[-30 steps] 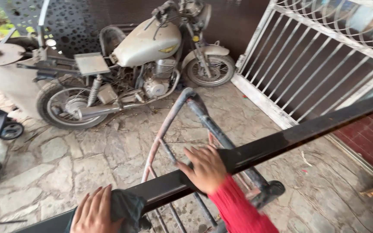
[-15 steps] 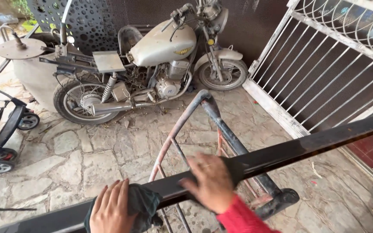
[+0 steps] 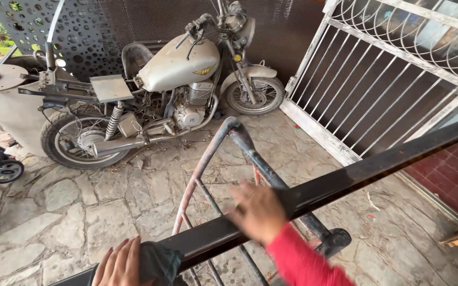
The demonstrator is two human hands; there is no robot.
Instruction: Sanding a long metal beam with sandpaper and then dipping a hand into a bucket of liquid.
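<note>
Right hand [image 3: 258, 212] lies flat on the black rail [image 3: 345, 180], fingers spread, blurred, having slid along it since half a second ago. Left hand [image 3: 117, 262] stays pressing a dark cloth [image 3: 157, 262] onto the rail's lower end, fingers together. Motorcycle [image 3: 160, 100] stands beyond.

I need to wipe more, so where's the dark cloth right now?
In the head view the dark cloth sits at the bottom left, under the left hand on the black metal bar.

Right hand [image 3: 259, 212] motion-blurred; left hand [image 3: 119, 263] cut off at 6 o'clock edge, dark cloth [image 3: 159, 262] hiding its thumb.
</note>
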